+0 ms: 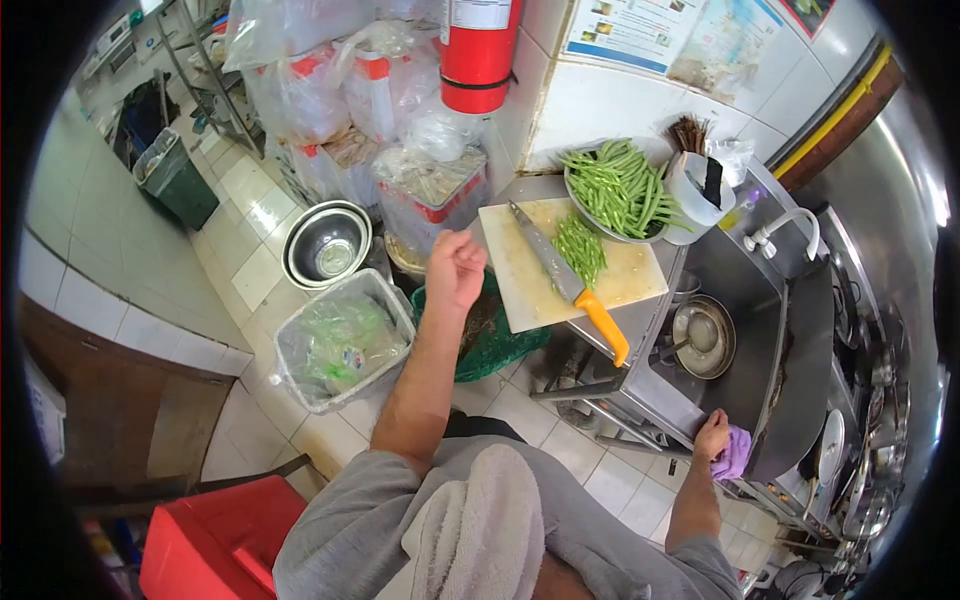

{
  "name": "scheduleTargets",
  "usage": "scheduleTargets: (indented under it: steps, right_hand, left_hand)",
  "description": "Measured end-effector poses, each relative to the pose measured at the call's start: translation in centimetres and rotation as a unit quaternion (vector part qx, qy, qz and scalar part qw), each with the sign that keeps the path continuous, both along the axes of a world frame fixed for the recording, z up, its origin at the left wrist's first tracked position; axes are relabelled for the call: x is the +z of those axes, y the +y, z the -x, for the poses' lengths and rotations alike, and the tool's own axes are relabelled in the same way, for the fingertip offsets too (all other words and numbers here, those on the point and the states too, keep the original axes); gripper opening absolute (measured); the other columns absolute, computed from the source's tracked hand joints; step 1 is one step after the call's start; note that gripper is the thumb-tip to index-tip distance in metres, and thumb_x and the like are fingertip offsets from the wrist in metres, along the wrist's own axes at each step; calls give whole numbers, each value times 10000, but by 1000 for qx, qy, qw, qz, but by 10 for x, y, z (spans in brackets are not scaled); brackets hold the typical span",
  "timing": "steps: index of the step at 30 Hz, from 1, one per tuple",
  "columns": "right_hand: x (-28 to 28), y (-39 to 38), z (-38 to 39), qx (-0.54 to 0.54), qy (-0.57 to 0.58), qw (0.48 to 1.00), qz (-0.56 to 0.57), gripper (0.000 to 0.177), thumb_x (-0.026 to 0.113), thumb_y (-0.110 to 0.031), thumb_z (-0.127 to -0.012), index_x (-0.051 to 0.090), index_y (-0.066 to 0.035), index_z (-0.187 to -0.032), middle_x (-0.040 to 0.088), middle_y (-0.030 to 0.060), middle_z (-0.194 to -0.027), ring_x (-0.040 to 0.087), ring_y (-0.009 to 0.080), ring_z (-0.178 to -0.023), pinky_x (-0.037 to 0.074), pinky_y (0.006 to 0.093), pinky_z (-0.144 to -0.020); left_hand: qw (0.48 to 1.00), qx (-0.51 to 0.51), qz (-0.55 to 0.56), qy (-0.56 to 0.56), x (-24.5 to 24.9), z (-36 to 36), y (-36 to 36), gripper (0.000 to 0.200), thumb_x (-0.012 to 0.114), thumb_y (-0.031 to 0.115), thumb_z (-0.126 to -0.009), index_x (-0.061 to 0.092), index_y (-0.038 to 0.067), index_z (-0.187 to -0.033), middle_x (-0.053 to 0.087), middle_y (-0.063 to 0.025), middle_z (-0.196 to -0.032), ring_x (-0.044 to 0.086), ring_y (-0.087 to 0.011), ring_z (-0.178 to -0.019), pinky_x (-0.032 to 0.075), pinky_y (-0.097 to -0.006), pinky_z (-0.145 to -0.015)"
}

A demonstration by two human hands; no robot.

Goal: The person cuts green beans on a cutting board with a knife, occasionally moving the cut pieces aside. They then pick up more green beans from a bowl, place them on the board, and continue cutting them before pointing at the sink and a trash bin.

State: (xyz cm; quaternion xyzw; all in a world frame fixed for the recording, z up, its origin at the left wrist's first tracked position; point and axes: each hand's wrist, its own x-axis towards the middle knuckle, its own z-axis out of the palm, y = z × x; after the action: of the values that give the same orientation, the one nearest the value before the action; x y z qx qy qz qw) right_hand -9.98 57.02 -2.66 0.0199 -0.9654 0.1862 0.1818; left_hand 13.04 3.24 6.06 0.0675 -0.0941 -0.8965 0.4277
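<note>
My left hand [458, 268] is raised beside the left edge of a white cutting board [505, 290], its fingers curled in and nothing visible in them. On the board lies a knife [575, 284] with an orange handle, next to a pile of cut green beans [580, 250]. A bowl heaped with long green beans [622, 180] stands at the board's back edge. At the front edge of the sink, my right hand [712, 436] is closed on a purple cloth [734, 453], which hangs partly over the edge.
The steel sink [755, 300] holds a round pan [704, 338] below a white tap [785, 232]. A white bin with plastic bags [345, 340], a green basket [500, 345] and nested metal bowls [328, 246] stand on the floor. A fire extinguisher [478, 60] hangs behind.
</note>
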Motion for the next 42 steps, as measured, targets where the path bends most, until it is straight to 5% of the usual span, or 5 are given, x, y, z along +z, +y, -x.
scheduleTargets:
  steps: [6, 11, 21, 26, 42]
  right_hand:
    - [-3, 2, 2, 19, 4, 1000, -16, 299, 516, -264, -917, 645, -41, -1068, 664, 189, -996, 635, 366, -902, 494, 426, -784]
    - [-4, 5, 6, 9, -9, 999, -44, 305, 515, -281, -916, 638, -56, -1081, 664, 189, -987, 631, 378, -891, 491, 447, -775]
    - [5, -3, -1, -1, -10, 1000, -29, 293, 534, -265, -909, 653, -47, -1064, 671, 179, -988, 645, 363, -883, 502, 429, -776]
    - [-1, 1, 2, 8, 11, 999, -31, 289, 538, -257, -908, 652, -39, -1059, 672, 183, -981, 648, 362, -872, 505, 425, -768]
    - [4, -2, -1, 0, 8, 1000, -16, 298, 523, -263, -913, 658, -34, -1047, 669, 196, -961, 646, 373, -860, 504, 435, -762]
  left_hand:
    - [997, 43, 24, 55, 11, -40, -10, 353, 575, -58, -781, 344, 135, -596, 360, 42, -552, 368, -80, -517, 444, -293, -678]
    - [997, 62, 36, 27, 17, -58, -7, 351, 563, -55, -791, 346, 140, -596, 328, 43, -543, 361, -74, -511, 368, -561, -1038]
    - [996, 49, 49, 65, 15, -60, 0, 336, 562, -47, -802, 362, 135, -603, 410, 30, -567, 497, -108, -584, 385, -528, -1026]
    - [999, 18, 20, 31, 5, -49, 2, 229, 579, 8, -803, 460, 132, -652, 632, -31, -822, 540, -313, -1184, 390, -525, -1013]
    - [987, -79, 63, 123, -24, -7, 0, 143, 498, 157, -922, 552, 60, -833, 634, -63, -940, 472, -346, -1241, 310, -532, -1072]
